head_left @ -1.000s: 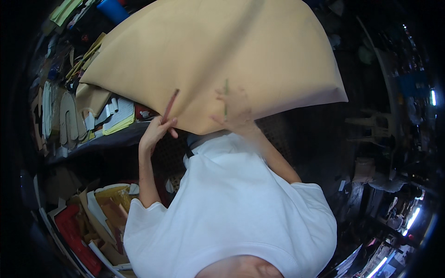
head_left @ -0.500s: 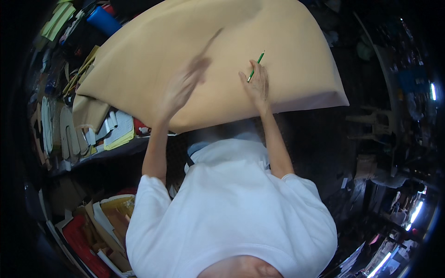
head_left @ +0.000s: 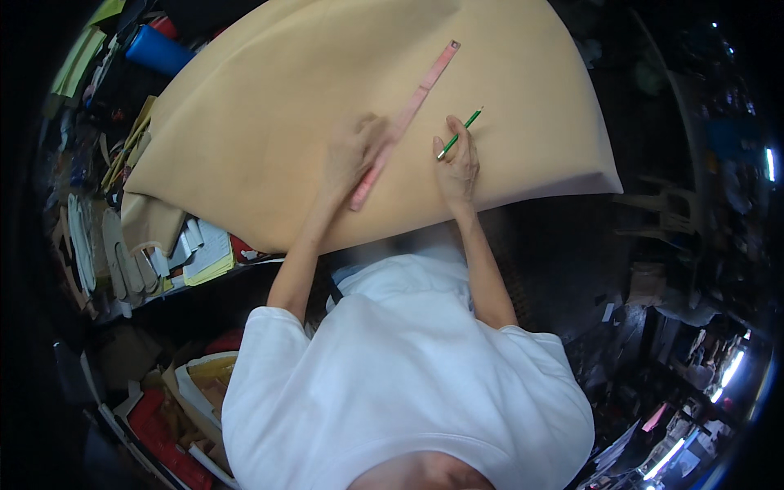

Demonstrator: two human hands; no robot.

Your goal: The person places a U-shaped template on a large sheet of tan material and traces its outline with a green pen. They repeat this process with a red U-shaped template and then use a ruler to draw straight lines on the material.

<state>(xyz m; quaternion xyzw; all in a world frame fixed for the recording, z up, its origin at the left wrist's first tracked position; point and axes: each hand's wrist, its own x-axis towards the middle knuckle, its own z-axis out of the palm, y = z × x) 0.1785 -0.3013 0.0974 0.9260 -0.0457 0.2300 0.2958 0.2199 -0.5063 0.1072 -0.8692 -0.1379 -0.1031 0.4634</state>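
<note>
A large tan sheet [head_left: 261,122], smooth like leather, is spread out in front of me. Slanting across its middle is a long pink ruler [head_left: 418,100] with a hole at its far end. My left hand [head_left: 355,153], a little blurred, has its fingers closed at the ruler's left edge, around the middle of its length. To the right of it, my right hand [head_left: 459,167] holds a green pencil [head_left: 461,132] between thumb and fingers, over the sheet. The pencil's sharpened tip points away to the far right, off the sheet's surface.
Papers and a yellow pad [head_left: 211,260] lie at the left by the sheet's edge. A blue cylinder [head_left: 158,51] is at the far left. Lower left are a red item [head_left: 167,441] and stacked pieces. A pale stool [head_left: 665,211] stands at right.
My left hand has moved right and nearer, bringing the ruler from a thin edge-on look to showing its pink face. My right hand with the pencil has shifted slightly nearer, the pencil tilting further right.
</note>
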